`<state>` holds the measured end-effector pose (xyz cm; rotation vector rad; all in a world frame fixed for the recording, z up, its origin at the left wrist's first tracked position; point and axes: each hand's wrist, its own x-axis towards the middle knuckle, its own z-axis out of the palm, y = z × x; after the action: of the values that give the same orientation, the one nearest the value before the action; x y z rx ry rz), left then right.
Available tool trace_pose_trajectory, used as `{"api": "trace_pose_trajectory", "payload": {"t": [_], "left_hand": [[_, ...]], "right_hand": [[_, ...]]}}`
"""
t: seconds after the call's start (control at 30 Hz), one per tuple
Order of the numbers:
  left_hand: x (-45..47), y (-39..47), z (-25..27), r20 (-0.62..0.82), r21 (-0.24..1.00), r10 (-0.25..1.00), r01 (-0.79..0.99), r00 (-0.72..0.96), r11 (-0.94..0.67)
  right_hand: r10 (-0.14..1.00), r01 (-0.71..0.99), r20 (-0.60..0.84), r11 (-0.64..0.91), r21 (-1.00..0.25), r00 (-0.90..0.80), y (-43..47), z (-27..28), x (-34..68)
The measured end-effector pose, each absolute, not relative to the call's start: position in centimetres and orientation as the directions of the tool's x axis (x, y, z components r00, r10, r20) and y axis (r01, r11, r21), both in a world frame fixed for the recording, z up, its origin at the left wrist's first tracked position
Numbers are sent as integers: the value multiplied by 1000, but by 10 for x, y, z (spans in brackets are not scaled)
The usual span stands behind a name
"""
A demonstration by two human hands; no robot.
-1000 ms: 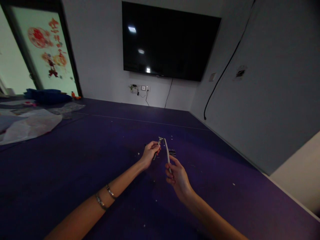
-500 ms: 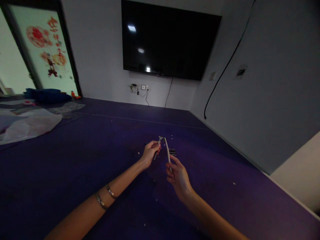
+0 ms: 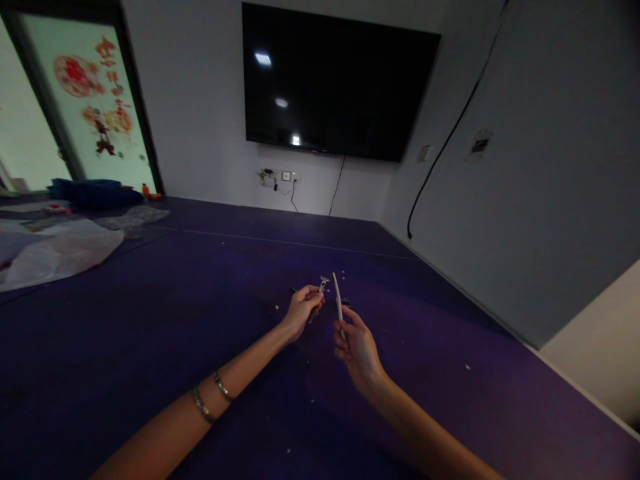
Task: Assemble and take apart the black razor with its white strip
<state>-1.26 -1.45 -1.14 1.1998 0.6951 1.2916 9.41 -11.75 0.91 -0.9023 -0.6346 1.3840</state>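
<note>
My left hand [image 3: 301, 309] is closed round the handle of a small silver razor [image 3: 323, 283], its T-shaped head pointing up and away from me. My right hand [image 3: 357, 343] grips a white toothbrush [image 3: 338, 300] by its lower end, with the brush end upright beside the razor head. A small gap seems to lie between brush and razor. Behind the toothbrush, a small black object [image 3: 346, 303] rests on the purple surface [image 3: 240, 373], partly hidden by my right fingers; its kind is unclear.
White bits [image 3: 343, 275] are scattered over the surface. Crumpled clear plastic [image 3: 75, 250] and a dark blue heap [image 3: 95, 192] lie at the far left. A television [image 3: 340, 83] hangs on the wall above sockets [image 3: 286, 176]. A black cable [image 3: 445, 143] runs down the right wall.
The razor head has shifted slightly right and down, and the toothbrush has moved slightly right, standing more upright. Both hands keep their hold.
</note>
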Motion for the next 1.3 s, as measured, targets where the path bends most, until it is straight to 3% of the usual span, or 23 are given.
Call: {"api": "trace_pose_trajectory", "payload": {"t": [0.8, 1.0, 1.3], "left_hand": [[-9, -17, -17, 217, 921, 944, -373, 251, -113], [-7, -17, -15, 191, 909, 949, -410, 251, -75], [-7, -18, -13, 196, 907, 948, -414, 252, -77]], "right_hand": [[977, -644, -170, -49, -763, 127, -135, 20, 87], [974, -633, -219, -138, -762, 50, -140, 15, 81], [977, -651, -191, -81, -754, 99, -138, 21, 81]]}}
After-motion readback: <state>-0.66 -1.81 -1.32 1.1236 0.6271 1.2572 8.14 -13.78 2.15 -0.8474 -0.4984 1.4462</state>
